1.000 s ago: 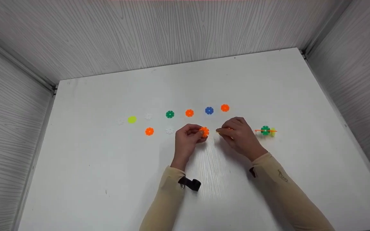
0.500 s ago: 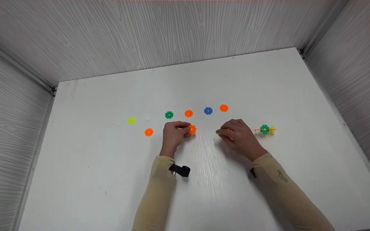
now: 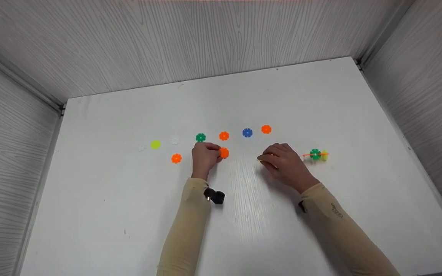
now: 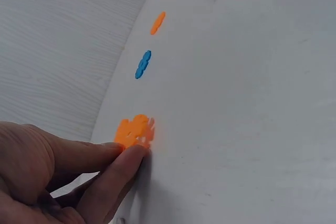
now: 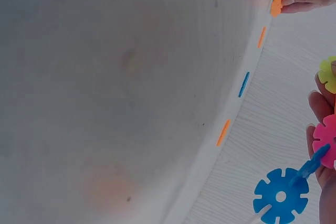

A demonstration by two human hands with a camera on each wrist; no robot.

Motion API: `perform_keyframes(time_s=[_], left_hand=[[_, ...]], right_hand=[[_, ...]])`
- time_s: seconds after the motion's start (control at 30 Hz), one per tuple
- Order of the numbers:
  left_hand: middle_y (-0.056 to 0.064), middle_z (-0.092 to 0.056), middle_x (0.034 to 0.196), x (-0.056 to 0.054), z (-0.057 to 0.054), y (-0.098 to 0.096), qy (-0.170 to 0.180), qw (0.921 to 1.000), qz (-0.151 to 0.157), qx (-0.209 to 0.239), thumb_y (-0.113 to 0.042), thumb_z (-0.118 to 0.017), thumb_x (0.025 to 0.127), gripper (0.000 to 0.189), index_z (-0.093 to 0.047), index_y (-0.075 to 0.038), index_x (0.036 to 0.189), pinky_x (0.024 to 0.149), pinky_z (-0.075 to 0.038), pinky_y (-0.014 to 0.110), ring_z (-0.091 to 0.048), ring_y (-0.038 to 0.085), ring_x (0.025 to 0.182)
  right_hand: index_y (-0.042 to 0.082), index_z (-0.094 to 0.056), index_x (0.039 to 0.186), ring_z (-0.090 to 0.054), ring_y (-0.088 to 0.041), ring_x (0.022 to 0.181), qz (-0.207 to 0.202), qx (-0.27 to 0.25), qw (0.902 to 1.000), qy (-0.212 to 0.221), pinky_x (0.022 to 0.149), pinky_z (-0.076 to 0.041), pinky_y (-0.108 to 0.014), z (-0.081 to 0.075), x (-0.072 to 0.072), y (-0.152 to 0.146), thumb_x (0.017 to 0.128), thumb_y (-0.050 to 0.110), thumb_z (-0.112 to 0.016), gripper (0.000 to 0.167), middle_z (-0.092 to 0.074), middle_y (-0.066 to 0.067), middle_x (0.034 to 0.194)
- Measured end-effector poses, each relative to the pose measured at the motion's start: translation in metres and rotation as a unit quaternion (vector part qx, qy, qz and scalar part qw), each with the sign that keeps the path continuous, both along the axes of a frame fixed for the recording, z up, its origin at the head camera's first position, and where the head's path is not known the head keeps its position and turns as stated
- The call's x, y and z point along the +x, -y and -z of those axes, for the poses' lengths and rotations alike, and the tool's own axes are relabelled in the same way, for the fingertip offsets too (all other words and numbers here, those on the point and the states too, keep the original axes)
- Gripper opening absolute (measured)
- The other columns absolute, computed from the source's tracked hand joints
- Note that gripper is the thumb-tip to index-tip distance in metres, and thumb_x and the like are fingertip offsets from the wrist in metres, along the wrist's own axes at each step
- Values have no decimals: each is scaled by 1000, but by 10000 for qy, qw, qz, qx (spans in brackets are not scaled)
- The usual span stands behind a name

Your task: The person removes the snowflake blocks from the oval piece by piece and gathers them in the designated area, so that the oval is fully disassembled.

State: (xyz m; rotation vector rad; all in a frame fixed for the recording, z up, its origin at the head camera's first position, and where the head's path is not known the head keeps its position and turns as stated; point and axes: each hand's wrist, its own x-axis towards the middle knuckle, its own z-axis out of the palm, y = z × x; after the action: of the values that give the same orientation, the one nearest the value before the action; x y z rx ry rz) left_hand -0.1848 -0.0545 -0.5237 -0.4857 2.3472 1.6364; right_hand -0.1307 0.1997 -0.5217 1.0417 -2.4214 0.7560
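Orange and notched, a snowflake disc (image 3: 224, 153) is pinched in the grip of the left hand (image 3: 204, 158), close to the white tabletop (image 3: 244, 222); contact is unclear. The right hand (image 3: 285, 165) grasps a joined-disc cluster (image 5: 312, 164), its yellow disc (image 5: 327, 80), pink disc (image 5: 323, 150) and blue disc (image 5: 269, 190) plain in the right wrist view. Beyond both hands, a flat green disc (image 3: 200, 137), flat orange disc (image 3: 224, 135), flat blue disc (image 3: 247, 132) and another orange disc (image 3: 266, 129) form a row.
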Motion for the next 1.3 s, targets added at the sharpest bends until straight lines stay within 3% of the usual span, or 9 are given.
perform_keyframes(time_s=[0.33, 0.53, 0.93, 1.13, 1.3], left_hand=[[11, -68, 90, -1, 0, -5, -508, 9925, 352, -1058, 1, -64, 89, 13, -74, 2, 97, 67, -57, 30, -65, 22, 74], [9, -70, 88, 0, -2, -7, -510, 9875, 430, -1429, -1, -65, 88, 12, -76, -1, 95, 68, -57, 32, -64, 22, 78], [10, -69, 96, 0, -3, -1, -368, 9887, 516, -1359, -3, -67, 88, 15, -74, 0, 101, 79, -55, 34, -62, 24, 89], [10, -70, 93, 7, -11, 2, -753, 9882, 437, -1258, -6, -65, 90, 15, -75, 1, 98, 76, -56, 34, -63, 23, 84], [7, -69, 91, 17, -23, -2, -832, 9932, 520, -621, -14, -65, 93, 18, -75, -1, 101, 74, -55, 30, -61, 22, 81]], right_hand=[[6, -73, 97, -58, -23, 87, -14, 8, 10000, 74, 82, -48, -40, -1, 0, 1, 84, 1, -76, 14, -63, -6, 92], [7, -74, 96, -58, -22, 86, -22, -31, 9999, 108, 82, -47, -38, 1, -1, 2, 85, 1, -74, 12, -63, -5, 91], [7, -75, 95, -58, -22, 83, -41, -152, 9998, 101, 79, -47, -38, 3, -4, 1, 85, 1, -75, 12, -63, -6, 90], [8, -76, 96, -57, -21, 84, -22, -176, 9998, 116, 78, -47, -36, 3, -3, 1, 84, 0, -75, 14, -63, -5, 91], [7, -74, 98, -58, -22, 87, -8, -181, 9997, 139, 77, -48, -37, 1, -3, 0, 84, 1, -76, 16, -63, -5, 93]])
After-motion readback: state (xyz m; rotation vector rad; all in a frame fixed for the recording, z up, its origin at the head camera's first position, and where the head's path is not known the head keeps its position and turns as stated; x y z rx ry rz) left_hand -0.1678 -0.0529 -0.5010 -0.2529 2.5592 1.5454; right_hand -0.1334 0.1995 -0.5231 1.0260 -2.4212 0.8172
